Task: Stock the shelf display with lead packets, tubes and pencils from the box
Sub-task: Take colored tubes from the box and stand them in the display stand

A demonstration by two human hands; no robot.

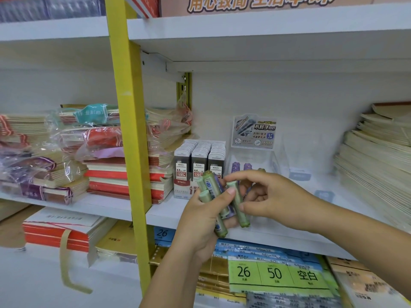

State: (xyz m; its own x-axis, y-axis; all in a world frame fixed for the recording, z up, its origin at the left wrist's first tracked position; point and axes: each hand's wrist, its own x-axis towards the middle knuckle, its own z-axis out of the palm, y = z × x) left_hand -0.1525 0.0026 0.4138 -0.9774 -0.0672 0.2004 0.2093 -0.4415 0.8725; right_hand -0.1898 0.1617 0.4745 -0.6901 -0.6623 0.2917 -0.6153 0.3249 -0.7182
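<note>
Fingers (240, 176) of right hand (278, 196) pinch one green tube (243, 218), index on top, thumb on the side, tube tilted cap-up. Left hand (198, 218) has its fingers clenched round a bundle (208, 185) of the same tubes, thumb across the front. Both hang over the shelf's front edge, directly before the clear display (255, 158).

Step, as I read it: peel one tube off the bundle and slot it into the display. Early in the job, since the display looks mostly unfilled.

Doing it well:
- Draw the tube out along its own axis so its neighbours don't come with it.
- Hold the left grip firm. Tubes are round and smooth, and a loose one would likely roll off the front edge.
- Set it upright, cap up, beside the purple tubes (235, 167) at the display's left side.
- Display looks like light plastic. Lower the tube in and don't shove, or the whole thing may slide back.

Surroundings:
- White shelf (164, 212). Lead packets (200, 161) stand in three rows in a carton just left of the display.
- Notebooks (378, 165) are stacked at the shelf's right end.
- More stacks (124, 174) sit left of the yellow post (129, 130), some in plastic wrap.
- Green price labels (275, 274) lie on the level below.
- Shop shelving, with another shelf overhead.
- Supply box is not in view, and I see no pencils.
</note>
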